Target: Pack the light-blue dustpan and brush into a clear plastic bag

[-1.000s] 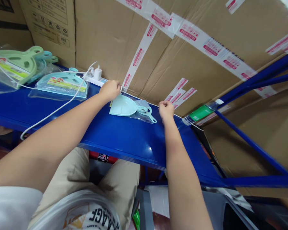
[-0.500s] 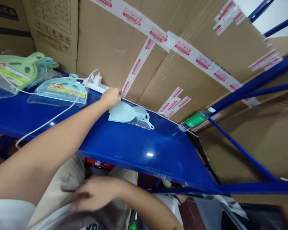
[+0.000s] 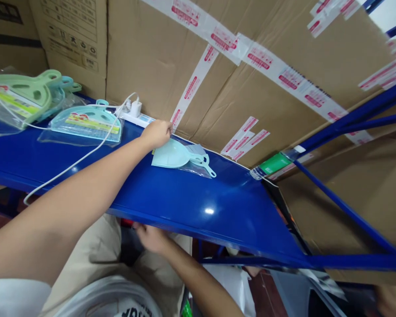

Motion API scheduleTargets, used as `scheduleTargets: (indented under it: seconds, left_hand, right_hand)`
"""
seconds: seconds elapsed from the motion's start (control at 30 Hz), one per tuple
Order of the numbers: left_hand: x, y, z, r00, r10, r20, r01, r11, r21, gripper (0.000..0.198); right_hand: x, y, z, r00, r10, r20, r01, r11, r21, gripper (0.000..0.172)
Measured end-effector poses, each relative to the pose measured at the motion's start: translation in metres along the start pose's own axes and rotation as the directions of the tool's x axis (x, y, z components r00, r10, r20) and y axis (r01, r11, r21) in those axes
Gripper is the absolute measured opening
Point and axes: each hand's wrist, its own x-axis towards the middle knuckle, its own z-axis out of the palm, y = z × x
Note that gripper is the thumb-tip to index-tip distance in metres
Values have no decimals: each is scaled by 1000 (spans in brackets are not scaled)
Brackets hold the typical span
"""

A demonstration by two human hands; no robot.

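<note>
A small light-blue dustpan set [image 3: 176, 155] in a clear bag lies on the blue metal shelf [image 3: 171, 198], close to the cardboard boxes. My left hand [image 3: 157, 132] rests closed at the bag's upper left corner, gripping its edge. My right hand [image 3: 151, 237] is below the shelf's front edge, near my lap, with its fingers partly hidden by the shelf.
Large taped cardboard boxes [image 3: 237, 79] stand behind the shelf. More bagged dustpans, blue [image 3: 86, 121] and green [image 3: 23, 92], lie at the left. A white power strip [image 3: 135, 115] with a cable [image 3: 69, 165] runs across the shelf. Blue frame bars [image 3: 343, 207] cross at right.
My right hand left the shelf top beside the dustpan, dropped to my lap, and now sits under the shelf's front edge. My left hand stayed on the bag.
</note>
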Motion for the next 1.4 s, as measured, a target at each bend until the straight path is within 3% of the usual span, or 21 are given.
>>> scheduleTargets:
  seconds: [0.07, 0.13, 0.2, 0.23, 0.3, 0.33, 0.37, 0.4, 0.47, 0.5, 0.57, 0.73, 0.97, 1.2, 1.4]
  left_hand:
    - [0, 0, 2, 1000, 8, -15, -8, 1000, -21, 41]
    - [1, -1, 3, 1000, 11, -27, -12, 999, -35, 40]
    - [2, -3, 4, 999, 10, -37, -12, 999, -41, 39]
    - [2, -4, 5, 999, 13, -41, -15, 999, -47, 38]
    - [4, -6, 6, 998, 34, -47, -37, 997, -67, 38]
    - [4, -8, 7, 998, 49, -51, -53, 995, -81, 39]
    - [5, -9, 7, 996, 64, -56, -69, 993, -96, 39]
    - [6, -10, 8, 995, 75, -63, -81, 990, -111, 39]
    - [7, -12, 8, 994, 79, -78, -89, 986, -139, 39]
    - [8, -12, 8, 994, 75, -83, -87, 985, -152, 38]
    - [9, -13, 9, 994, 62, -91, -77, 982, -170, 37]
    - [8, -14, 8, 994, -35, -107, 14, 981, -193, 37]
    - [2, -9, 5, 996, -45, -77, 30, 983, -180, 40]
    - [4, -14, 8, 985, -111, -129, 75, 963, -259, 33]
    - [7, -20, 10, 959, -185, -216, 93, 921, -378, 27]
  right_hand:
    - [-13, -19, 4, 956, -250, 153, 271, 952, -141, 16]
    - [-18, -41, -15, 832, -493, 255, 549, 798, -248, 24]
    - [-13, -55, -62, 779, -597, 191, 623, 705, -339, 28]
    - [-6, -55, -93, 794, -593, 133, 590, 701, -401, 28]
    - [10, -39, -161, 905, -414, -100, 294, 777, -557, 26]
    - [18, -25, -193, 925, -287, -248, 94, 805, -585, 25]
    - [23, -8, -220, 908, -132, -397, -132, 810, -572, 23]
    - [27, 10, -241, 854, 25, -520, -343, 779, -525, 21]
    - [27, 44, -264, 713, 352, -607, -662, 623, -416, 17]
    - [25, 58, -268, 667, 489, -562, -736, 551, -394, 15]
    - [19, 77, -265, 676, 585, -449, -737, 546, -398, 14]
    - [16, 85, -250, 709, 579, -402, -705, 591, -392, 14]
    - [19, 80, -248, 664, 604, -440, -746, 569, -344, 39]
    - [18, 78, -246, 648, 516, -560, -750, 560, -352, 46]
    - [25, 86, -242, 700, 234, -675, -573, 748, -335, 48]
